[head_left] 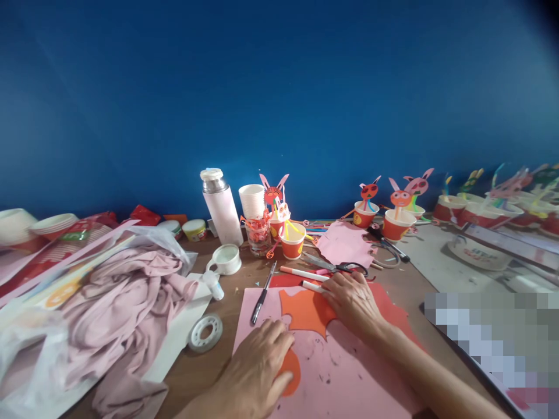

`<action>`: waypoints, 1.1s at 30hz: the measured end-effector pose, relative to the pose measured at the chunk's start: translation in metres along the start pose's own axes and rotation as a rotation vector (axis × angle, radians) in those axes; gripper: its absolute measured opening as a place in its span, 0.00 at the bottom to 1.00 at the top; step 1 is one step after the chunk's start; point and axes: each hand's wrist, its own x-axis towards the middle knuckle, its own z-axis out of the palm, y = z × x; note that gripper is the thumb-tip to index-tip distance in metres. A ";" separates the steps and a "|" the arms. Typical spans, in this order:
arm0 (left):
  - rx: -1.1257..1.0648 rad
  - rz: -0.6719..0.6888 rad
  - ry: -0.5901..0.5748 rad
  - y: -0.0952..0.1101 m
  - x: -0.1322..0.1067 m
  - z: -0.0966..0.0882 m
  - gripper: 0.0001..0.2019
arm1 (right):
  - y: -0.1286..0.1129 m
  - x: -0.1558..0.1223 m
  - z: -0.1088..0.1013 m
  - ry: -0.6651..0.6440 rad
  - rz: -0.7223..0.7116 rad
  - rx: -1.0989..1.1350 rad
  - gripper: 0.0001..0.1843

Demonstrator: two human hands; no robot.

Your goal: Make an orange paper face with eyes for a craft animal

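My left hand (257, 364) lies palm down on the pink sheet (349, 378), thumb apart from the fingers, partly covering a round orange paper piece (292, 372). Farther forward, my right hand (356, 297) rests palm down with its fingers apart at the edge of an orange cut-out (305, 311) with pointed corners. Its fingertips are close to a white marker (314, 287) and an orange-and-white marker (303, 273). Just beyond them lie black-handled scissors (338, 267). A black pen (263, 294) lies across the pink sheet's far left corner.
Paper cups with rabbit-faced figures (399, 224) stand along the back, near a white thermos (222, 212) and stacked cups (252, 202). Left are a tape roll (205, 333), a white mug-like container (226, 259) and bunched pink cloth (126, 308). A pink scrap (343, 241) lies behind the scissors.
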 end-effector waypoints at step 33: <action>-0.096 0.150 0.258 -0.034 -0.016 0.023 0.07 | 0.005 0.007 -0.005 0.048 -0.056 0.095 0.12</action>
